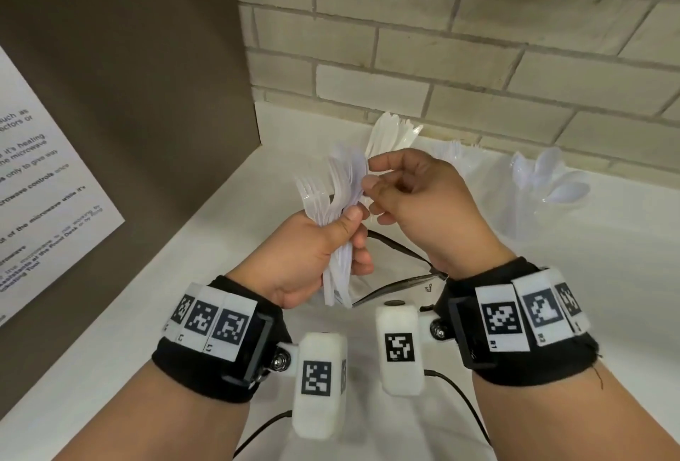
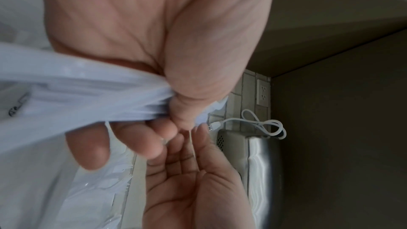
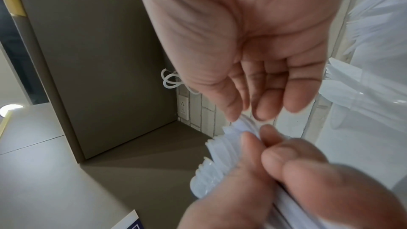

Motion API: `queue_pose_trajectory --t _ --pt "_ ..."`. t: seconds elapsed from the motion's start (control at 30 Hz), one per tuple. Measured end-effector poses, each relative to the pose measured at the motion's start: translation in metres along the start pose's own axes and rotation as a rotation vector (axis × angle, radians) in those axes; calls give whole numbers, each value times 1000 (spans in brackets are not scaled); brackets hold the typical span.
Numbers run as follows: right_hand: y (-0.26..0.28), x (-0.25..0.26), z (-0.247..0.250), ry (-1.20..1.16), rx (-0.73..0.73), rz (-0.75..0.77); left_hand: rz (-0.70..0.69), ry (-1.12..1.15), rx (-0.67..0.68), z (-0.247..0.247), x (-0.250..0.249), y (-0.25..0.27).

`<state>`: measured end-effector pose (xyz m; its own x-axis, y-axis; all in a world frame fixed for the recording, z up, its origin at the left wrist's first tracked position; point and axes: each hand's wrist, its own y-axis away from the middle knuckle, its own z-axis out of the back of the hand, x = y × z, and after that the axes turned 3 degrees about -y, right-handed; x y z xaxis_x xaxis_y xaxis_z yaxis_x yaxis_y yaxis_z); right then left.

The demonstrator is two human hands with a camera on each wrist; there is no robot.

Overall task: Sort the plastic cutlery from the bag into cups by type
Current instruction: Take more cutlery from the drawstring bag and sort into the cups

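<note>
Nearest the camera, two forearms reach over a white counter point(image 1: 191, 261), each wrist wrapped in a black band point(image 1: 515, 328) carrying square coded tags and a white camera block point(image 1: 319, 383). Thin black cables trail from the blocks.

Just beyond the bands, the left hand point(image 1: 312, 258) is curled round a bundle of white forks point(image 1: 333, 199), thumb across the handles, tines fanned up and to the left; the handle ends stick out below the palm. In the left wrist view the same bundle point(image 2: 83, 97) runs across the palm under the thumb.

Touching the bundle's upper right side, the right hand point(image 1: 415, 203) has thumb and forefinger pinched on the heads of the forks, the other fingers loosely bent. From the right wrist view the fingertips point(image 3: 262, 112) meet the stacked tines point(image 3: 220, 154); whether they hold one fork or several I cannot tell.

Under the hands lies a clear bag point(image 1: 397, 284) with a dark rim, flat on the counter.

Farther back, against the brick wall point(image 1: 441, 55), stand three lots of sorted cutlery: knives point(image 1: 390, 133) upright behind the right hand, more forks point(image 1: 460, 151) beside them, and spoons point(image 1: 552, 177) in a clear cup point(image 1: 522, 217) to the right.

At the left stands a brown panel point(image 1: 128, 74) with a printed sheet point(image 1: 40, 180).
</note>
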<state>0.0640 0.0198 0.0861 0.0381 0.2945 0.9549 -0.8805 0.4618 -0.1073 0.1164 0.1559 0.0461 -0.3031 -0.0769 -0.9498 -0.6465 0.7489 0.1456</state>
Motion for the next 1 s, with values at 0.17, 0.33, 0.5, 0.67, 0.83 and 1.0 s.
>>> queue_pose_trajectory --t 0.17,0.33,0.5,0.67,0.83,1.0 --pt "4 7 -7 108 20 61 -26 -192 -134 -2 0 -6" --pt "-1 2 -10 144 44 17 -36 -244 -115 -3 -2 -5" --pt "0 1 -17 205 84 5 -38 -280 -127 -2 -2 -5" --pt "3 0 -23 313 147 8 -42 -399 -155 -1 -4 -7" --pt "0 2 -26 274 185 -67 -20 -389 -195 -1 1 -10" --pt "-2 -4 -29 287 212 -120 -20 -420 -210 -4 7 -11"
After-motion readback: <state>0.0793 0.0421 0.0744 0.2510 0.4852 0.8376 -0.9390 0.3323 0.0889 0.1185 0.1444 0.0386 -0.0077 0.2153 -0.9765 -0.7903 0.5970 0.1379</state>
